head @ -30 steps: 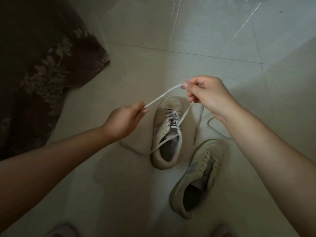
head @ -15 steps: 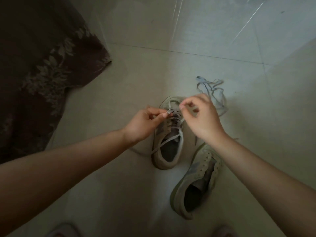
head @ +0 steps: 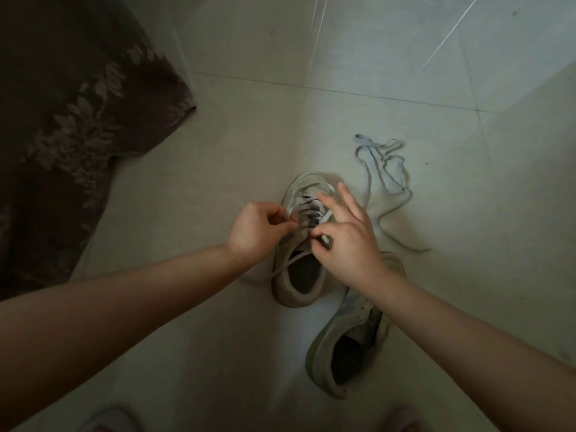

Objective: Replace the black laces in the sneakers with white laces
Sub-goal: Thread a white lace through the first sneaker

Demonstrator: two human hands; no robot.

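I am partway up the lacing of the far sneaker (head: pixel 299 260), which lies on the floor (head: pixel 218 169) with its toe pointing away from me. My left hand (head: pixel 258 227) pinches one run of the white lace (head: pixel 324 218) at the left row of eyelets, grip narrow, thumb against curled fingers. My right hand (head: pixel 349 241) pinches the other end of that lace near its tip between thumb and forefinger, while the remaining fingers fan out over the tongue.

To do this step well, I should keep the lace flat and untwisted, steady the eyelet flap with the left hand, and feed the tip squarely through the next hole, then draw both sides even before crossing again. A loose tail trails out over the heel opening toward me; I judge it could snag if I pull hard.

The second sneaker (head: pixel 349 341) lies just beside the first, nearer to me and under my right wrist, and seems to carry no lace. A loose lace (head: pixel 386 169) lies tangled on the floor just right of the far sneaker's toe, clear of my hands. A dark patterned cloth (head: pixel 78 120) sits well apart on the left, not in the way
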